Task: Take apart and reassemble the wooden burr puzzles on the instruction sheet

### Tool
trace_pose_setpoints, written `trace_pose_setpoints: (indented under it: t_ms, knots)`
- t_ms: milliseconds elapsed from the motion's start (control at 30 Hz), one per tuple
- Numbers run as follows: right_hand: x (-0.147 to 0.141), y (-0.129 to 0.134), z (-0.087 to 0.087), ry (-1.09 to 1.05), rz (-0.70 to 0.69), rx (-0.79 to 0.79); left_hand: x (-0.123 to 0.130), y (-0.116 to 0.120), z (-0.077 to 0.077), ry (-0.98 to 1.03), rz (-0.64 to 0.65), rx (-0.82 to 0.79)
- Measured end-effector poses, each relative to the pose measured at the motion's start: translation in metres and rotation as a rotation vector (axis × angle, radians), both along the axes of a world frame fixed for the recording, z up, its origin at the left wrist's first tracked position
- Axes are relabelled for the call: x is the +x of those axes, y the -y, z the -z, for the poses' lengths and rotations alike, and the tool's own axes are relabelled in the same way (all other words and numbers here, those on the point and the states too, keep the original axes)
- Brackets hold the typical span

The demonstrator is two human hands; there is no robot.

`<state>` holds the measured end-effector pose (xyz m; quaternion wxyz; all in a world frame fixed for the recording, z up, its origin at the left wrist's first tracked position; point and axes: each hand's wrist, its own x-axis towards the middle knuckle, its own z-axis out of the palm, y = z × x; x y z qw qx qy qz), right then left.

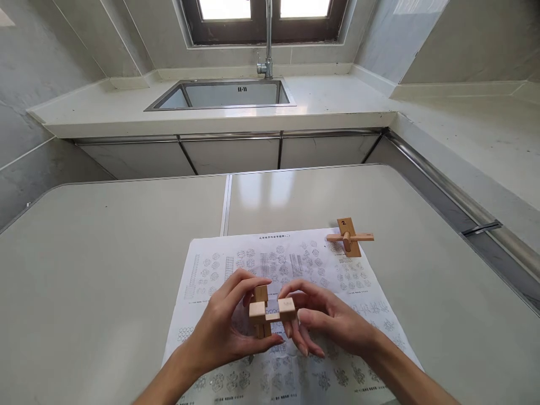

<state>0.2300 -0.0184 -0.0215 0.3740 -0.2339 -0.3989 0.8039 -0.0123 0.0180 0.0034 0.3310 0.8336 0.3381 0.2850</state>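
Observation:
Between my two hands, above a printed sheet, is a small wooden burr puzzle (258, 313) made of notched blocks. My left hand (230, 315) grips its upright block from top and bottom, thumb below and fingers above. A notched wooden block (287, 308) lies across it, its thin middle bridging toward the right. The fingers and thumb of my right hand (324, 318) are closed around that block's right end. Beneath lies the white paper sheet (198, 326), covered with rows of line drawings of puzzle pieces.
At the sheet's top right corner sits another wooden piece (346, 239), a flat plate marked 2 with crossed rods. The pale table (105, 270) spreads around the sheet. Beyond it are a counter (329, 95), a sink (219, 107) and a faucet (269, 56) below a window.

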Motion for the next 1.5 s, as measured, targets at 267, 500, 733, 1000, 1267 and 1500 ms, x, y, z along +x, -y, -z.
trace_pose_setpoints:
  t_ms: [267,500,733,1000,1267,1500]
  knots:
    - [-0.014,0.007,-0.001,0.221,0.179,0.074,0.001,0.002,0.003,-0.069,-0.022,0.044]
    - [-0.017,0.013,0.002,0.408,0.254,0.229,0.005,0.005,0.006,-0.046,-0.015,0.134]
    - [-0.018,0.012,-0.003,0.473,0.278,0.270,0.006,0.007,0.006,-0.017,0.026,0.149]
    - [-0.017,0.012,-0.005,0.525,0.280,0.231,0.009,0.009,0.009,0.032,0.070,0.121]
    - [-0.016,0.013,-0.006,0.538,0.277,0.213,0.010,0.010,0.007,0.037,0.097,0.129]
    - [-0.014,0.011,-0.005,0.481,0.259,0.146,0.015,0.011,0.002,0.053,0.068,0.121]
